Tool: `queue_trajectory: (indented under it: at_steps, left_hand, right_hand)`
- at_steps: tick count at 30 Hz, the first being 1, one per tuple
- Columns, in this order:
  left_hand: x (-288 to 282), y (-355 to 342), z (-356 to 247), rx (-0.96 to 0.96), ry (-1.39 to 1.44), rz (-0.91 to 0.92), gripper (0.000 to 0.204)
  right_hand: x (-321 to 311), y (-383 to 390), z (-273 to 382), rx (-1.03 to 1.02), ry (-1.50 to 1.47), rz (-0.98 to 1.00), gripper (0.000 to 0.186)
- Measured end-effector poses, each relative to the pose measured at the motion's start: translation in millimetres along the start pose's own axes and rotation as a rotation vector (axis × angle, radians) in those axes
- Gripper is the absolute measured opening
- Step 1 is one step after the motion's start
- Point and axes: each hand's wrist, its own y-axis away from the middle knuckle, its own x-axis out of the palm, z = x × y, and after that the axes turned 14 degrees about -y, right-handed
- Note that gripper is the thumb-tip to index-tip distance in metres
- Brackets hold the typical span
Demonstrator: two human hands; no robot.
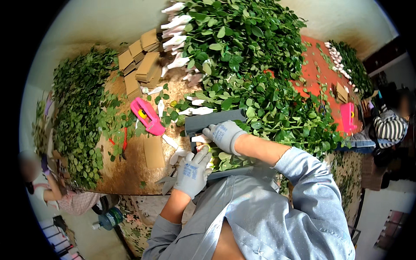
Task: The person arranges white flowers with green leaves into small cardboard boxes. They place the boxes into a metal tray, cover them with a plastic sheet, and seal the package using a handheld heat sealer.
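Observation:
Both my hands wear pale grey gloves and work at a dark grey ribbed trough (219, 120) at the table's front edge. Leafy rose stems (232, 161) lie in it, heads to the left. My left hand (192, 174) is at the trough's left end, its fingers closed around a rose bud (211, 161) that they mostly hide. Over the trough's far side, my right hand (224, 135) lies palm down with fingers stretched across the edge. Just under its fingertips is a white-sleeved bud (200, 139). More white sleeves (178, 155) lie beside my left hand.
A pink tape dispenser (147, 116), red-handled pruners (125, 139) and a cardboard piece (154, 152) lie to the left. Cardboard stacks (148, 67) stand behind them. Sleeved roses (242, 39) are heaped at the back, more foliage (80, 112) far left. People work at both sides.

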Motion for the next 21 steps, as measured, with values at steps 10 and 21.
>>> queue_trajectory:
  at_steps: [10,21]
  left_hand:
    - [-11,-46,60,-0.028,-0.081,-0.036,0.034]
    - [11,-58,71,0.135,-0.416,-0.03,0.013]
  right_hand:
    - [5,5,1,0.0,-0.069,-0.05,0.027]
    - [5,2,0,0.003,-0.01,-0.039,0.027]
